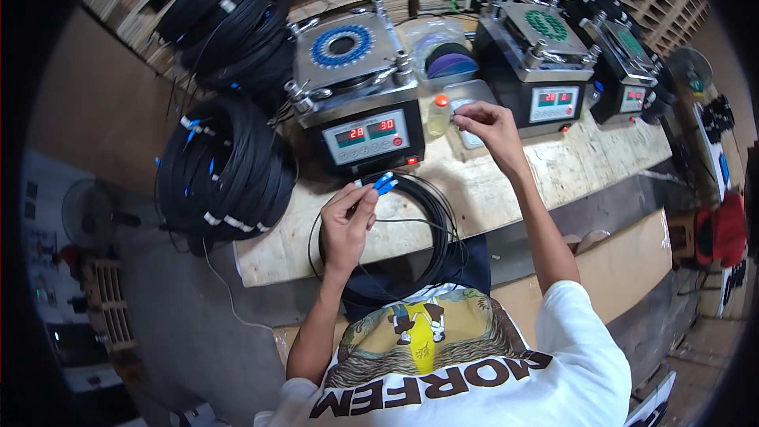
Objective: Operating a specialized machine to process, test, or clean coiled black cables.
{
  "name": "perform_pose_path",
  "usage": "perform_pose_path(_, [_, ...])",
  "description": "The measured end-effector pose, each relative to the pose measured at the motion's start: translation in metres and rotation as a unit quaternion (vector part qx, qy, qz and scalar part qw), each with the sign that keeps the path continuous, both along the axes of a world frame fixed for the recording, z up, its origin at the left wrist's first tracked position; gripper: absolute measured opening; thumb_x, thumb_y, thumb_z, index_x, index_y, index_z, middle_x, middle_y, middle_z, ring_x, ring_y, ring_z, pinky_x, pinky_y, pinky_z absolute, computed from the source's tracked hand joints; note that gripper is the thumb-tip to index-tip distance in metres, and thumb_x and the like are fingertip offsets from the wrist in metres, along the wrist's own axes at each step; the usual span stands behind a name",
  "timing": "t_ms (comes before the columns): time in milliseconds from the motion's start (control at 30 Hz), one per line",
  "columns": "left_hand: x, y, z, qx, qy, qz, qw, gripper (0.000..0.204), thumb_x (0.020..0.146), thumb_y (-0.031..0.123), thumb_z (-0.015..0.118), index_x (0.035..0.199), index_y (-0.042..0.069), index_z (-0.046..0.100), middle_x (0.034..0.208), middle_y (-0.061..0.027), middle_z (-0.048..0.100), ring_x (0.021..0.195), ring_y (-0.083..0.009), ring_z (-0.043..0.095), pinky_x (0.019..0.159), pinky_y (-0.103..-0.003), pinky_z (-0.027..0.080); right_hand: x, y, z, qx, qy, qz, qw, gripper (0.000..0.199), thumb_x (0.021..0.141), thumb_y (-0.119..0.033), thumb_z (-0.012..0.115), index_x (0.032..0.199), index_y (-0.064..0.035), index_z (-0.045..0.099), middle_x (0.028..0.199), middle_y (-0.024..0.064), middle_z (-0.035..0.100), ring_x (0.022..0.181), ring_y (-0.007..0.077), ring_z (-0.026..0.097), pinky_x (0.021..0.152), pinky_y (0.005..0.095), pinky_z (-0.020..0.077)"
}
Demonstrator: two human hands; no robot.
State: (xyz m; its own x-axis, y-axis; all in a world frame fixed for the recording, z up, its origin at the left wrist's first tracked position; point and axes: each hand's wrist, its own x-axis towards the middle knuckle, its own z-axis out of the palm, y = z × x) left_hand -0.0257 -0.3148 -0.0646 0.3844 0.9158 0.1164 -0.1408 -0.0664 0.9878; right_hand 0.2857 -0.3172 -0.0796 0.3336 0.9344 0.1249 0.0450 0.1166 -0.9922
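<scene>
My left hand (346, 229) is closed on a blue fibre-optic connector (384, 183) with a white tip, held up in front of the nearest polishing machine. Below it, a coil of thin black cable (436, 225) hangs over the table edge toward my lap. My right hand (489, 128) reaches over a shallow clear container (466, 139) with something white in it. Its thumb and fingertips are pinched together; whatever may be between them is too small to make out. Just left of that container stands a small bottle (439, 117) of yellowish liquid with an orange cap.
The polishing machine (360, 95) nearest me carries a ring of blue connectors; two more machines (538, 71) with green rings stand rightward. Black cable coils (229, 166) pile up at left. Coloured discs (451, 62) lie behind the bottle on the wooden table (545, 170).
</scene>
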Motion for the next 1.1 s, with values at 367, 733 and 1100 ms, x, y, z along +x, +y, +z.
perform_pose_path(367, [-0.002, 0.000, 0.004, 0.059, 0.035, 0.014, 0.998, 0.022, 0.095, 0.014, 0.070, 0.103, -0.006, 0.072, 0.071, 0.0006, 0.054, 0.060, -0.0042, 0.045, 0.052, -0.023, 0.033, -0.120, -0.042, 0.054, 0.052, 0.104, 0.075, 0.990, 0.014, 0.087, 0.003, 0.073, 0.100, 0.0053, 0.071, 0.095, 0.0117, 0.073, 0.085, 0.0133, 0.070, 0.078, 0.0258, 0.0568])
perform_pose_path(733, [-0.005, -0.001, 0.006, 0.061, 0.034, 0.014, 0.997, 0.025, 0.095, 0.016, 0.069, 0.103, -0.007, 0.072, 0.072, -0.0020, 0.058, 0.061, -0.0059, 0.047, 0.053, -0.024, 0.035, -0.126, -0.039, 0.051, 0.064, 0.110, 0.096, 0.987, 0.013, 0.088, 0.007, 0.069, 0.101, 0.0073, 0.069, 0.104, 0.0137, 0.070, 0.093, 0.0153, 0.069, 0.085, 0.0269, 0.0577])
perform_pose_path(1100, [-0.005, -0.001, 0.008, 0.119, 0.084, 0.043, 0.988, 0.025, 0.094, 0.017, 0.070, 0.101, -0.007, 0.072, 0.067, -0.0041, 0.057, 0.061, -0.0076, 0.049, 0.054, -0.026, 0.038, -0.132, -0.039, 0.040, 0.088, 0.066, 0.072, 0.991, 0.017, 0.087, 0.008, 0.070, 0.104, 0.0076, 0.071, 0.110, 0.0165, 0.069, 0.095, 0.0158, 0.068, 0.088, 0.0267, 0.0568])
